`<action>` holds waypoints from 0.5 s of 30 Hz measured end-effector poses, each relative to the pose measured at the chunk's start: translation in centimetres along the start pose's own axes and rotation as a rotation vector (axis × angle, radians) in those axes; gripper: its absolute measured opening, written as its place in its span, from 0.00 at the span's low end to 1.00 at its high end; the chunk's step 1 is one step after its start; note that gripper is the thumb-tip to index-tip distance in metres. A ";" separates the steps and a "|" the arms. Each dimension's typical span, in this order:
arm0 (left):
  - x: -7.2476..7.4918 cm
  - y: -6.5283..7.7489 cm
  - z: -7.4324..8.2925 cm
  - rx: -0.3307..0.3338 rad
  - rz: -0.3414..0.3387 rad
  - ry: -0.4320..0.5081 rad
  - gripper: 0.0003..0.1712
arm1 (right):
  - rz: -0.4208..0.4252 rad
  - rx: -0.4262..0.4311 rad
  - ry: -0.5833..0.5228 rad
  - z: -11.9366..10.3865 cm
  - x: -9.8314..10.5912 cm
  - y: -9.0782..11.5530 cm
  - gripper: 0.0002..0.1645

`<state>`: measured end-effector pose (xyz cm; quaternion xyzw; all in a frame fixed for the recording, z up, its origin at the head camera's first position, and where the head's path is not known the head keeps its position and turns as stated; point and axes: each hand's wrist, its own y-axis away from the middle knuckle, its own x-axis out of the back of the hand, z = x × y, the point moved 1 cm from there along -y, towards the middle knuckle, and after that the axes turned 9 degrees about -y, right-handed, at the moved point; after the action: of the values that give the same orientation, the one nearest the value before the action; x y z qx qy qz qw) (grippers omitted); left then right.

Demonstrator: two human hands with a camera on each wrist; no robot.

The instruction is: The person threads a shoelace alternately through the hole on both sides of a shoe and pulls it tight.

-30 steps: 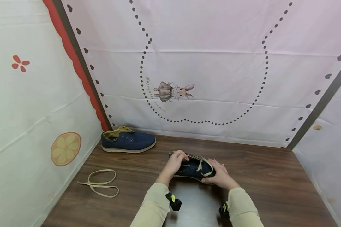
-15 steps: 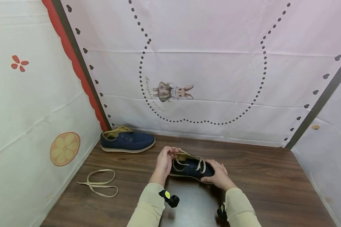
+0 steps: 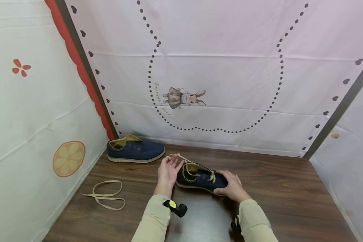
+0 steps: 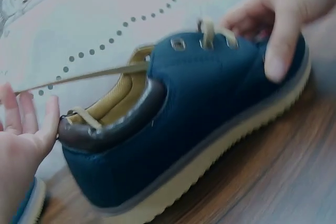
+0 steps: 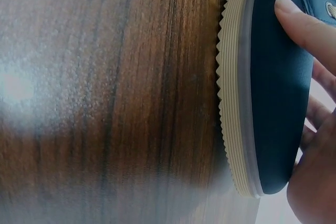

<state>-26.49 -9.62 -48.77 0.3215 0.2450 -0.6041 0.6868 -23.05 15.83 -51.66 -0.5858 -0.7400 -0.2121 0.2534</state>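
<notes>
A navy blue shoe (image 3: 203, 182) with a beige sole lies on the wooden table, toe to the right. Its toe is in the grip of my right hand (image 3: 231, 187), thumb on the near side, as the right wrist view also shows. My left hand (image 3: 167, 172) is off the heel end and holds a beige shoelace (image 4: 89, 74) at the fingertips. That lace runs taut from the shoe's opening to the hand in the left wrist view. More lace passes through the front eyelets, and a lace end (image 4: 86, 117) hangs into the shoe's opening.
A second navy shoe (image 3: 136, 152), unlaced, stands at the back left against the cloth wall (image 3: 230, 84). A loose beige shoelace (image 3: 109, 195) lies looped on the table (image 3: 290, 195) at the left.
My left hand has moved left, away from the shoe's opening, drawing the shoelace out with it. The lace loops over the shoe have become smaller. My right hand stays on the toe.
</notes>
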 end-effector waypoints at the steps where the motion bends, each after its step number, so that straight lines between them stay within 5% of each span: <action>1: 0.0 0.0 0.0 -0.006 -0.015 -0.051 0.14 | 0.001 0.003 0.003 0.0 0.0 0.0 0.43; 10: -1.1 0.4 -1.0 -0.117 -0.246 -0.607 0.13 | 0.045 0.042 0.012 -0.3 -0.2 0.3 0.42; 15: -1.5 0.7 -1.7 -0.104 -0.305 -0.870 0.12 | 0.132 0.071 0.043 -0.8 -1.1 0.7 0.32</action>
<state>-25.97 -7.28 -48.76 -0.0365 0.0084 -0.7640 0.6441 -22.06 14.62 -51.69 -0.6193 -0.7011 -0.1813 0.3034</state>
